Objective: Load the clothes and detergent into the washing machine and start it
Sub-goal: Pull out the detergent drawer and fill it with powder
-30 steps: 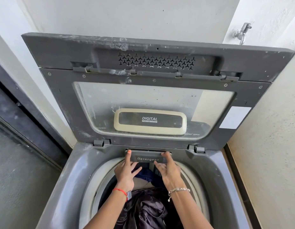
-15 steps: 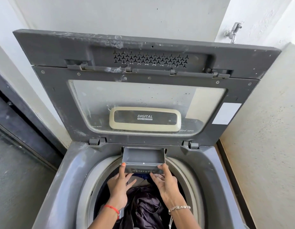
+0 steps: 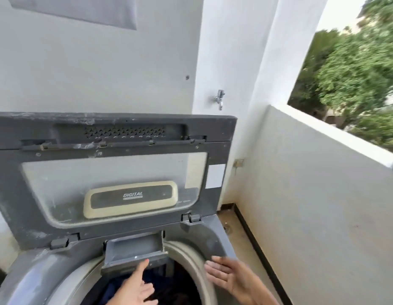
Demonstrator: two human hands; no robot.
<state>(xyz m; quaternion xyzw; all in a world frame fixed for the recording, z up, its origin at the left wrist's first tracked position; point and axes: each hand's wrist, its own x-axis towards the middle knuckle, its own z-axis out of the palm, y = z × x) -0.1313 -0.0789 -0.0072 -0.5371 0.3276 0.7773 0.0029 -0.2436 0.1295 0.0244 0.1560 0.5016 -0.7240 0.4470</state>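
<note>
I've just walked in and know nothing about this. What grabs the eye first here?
The big grey washing machine lid stands raised in the middle, with a small detergent drawer sticking out over the tub below it. The left hand points one finger at the drawer's front, while the right hand hovers open by the tub's right rim. Green trees show past the balcony wall, upper right.

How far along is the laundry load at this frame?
Done: lid up, clothes in the drum, drawer open. In hand: left hand touches the drawer front with a forefinger; right hand hovers open, holding nothing. Left: drawer looks empty, so fill it, shut it, close the lid, start.
</note>
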